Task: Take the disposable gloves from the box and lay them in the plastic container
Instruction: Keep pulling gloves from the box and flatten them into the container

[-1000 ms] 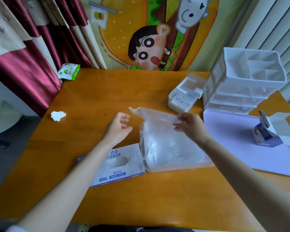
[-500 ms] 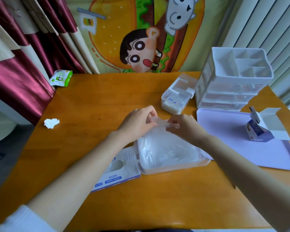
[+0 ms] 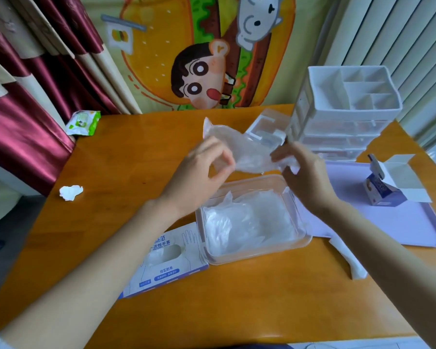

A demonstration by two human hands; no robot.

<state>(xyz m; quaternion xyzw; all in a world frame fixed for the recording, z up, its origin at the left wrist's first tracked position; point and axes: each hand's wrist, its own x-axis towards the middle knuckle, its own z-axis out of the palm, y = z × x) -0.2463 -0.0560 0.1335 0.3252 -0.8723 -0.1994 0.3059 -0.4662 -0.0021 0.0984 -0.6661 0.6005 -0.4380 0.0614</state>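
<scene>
A thin clear disposable glove (image 3: 247, 149) is stretched in the air above the far edge of the plastic container (image 3: 300, 233). My left hand (image 3: 202, 172) pinches its left part and my right hand (image 3: 300, 172) grips its right end. The shallow clear container sits on the wooden table and holds several crumpled clear gloves (image 3: 247, 222). The white and blue glove box (image 3: 166, 260) lies flat at the container's left, partly under my left forearm, with film showing in its oval opening.
A lilac tray (image 3: 400, 222) with a small open carton (image 3: 388, 182) lies to the right. A white drawer organiser (image 3: 345, 114) and a clear lidded box (image 3: 267, 127) stand behind. A wipes pack (image 3: 83, 122) and crumpled tissue (image 3: 71, 192) are at the left.
Both hands have risen from the container, lifting one glove and spreading it between them. The left hand, empty a second ago, now pinches the glove.
</scene>
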